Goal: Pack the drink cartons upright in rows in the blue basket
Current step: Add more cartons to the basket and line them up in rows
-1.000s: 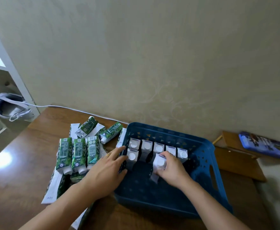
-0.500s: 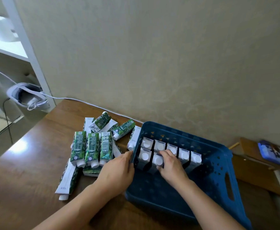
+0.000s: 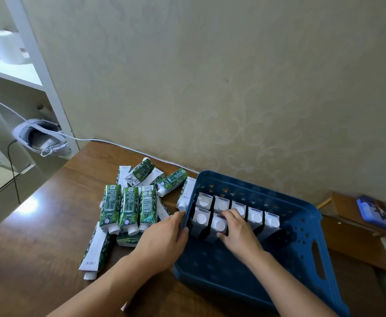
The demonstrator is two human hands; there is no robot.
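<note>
A blue basket [image 3: 306,227] stands on the wooden table against the wall. Several white-capped cartons stand upright along its far side, and two more form a second row at the left. My right hand [image 3: 237,232] grips the second carton [image 3: 219,225] of that nearer row from above. The first carton of this row [image 3: 200,219] stands beside it at the basket's left wall. My left hand [image 3: 164,239] holds the basket's left rim, thumb over the edge. Left of the basket, several green cartons [image 3: 128,207] lie flat on the table.
A white cable [image 3: 109,143] runs along the wall behind the table. A white headset [image 3: 39,138] sits on a shelf unit to the left. A low wooden stand [image 3: 356,236] with a blue case [image 3: 381,211] is at the right.
My right hand has lowered its carton upright into the nearer row beside the first one. My left hand shifted from that first carton to the basket's left rim. The view has turned leftwards.
</note>
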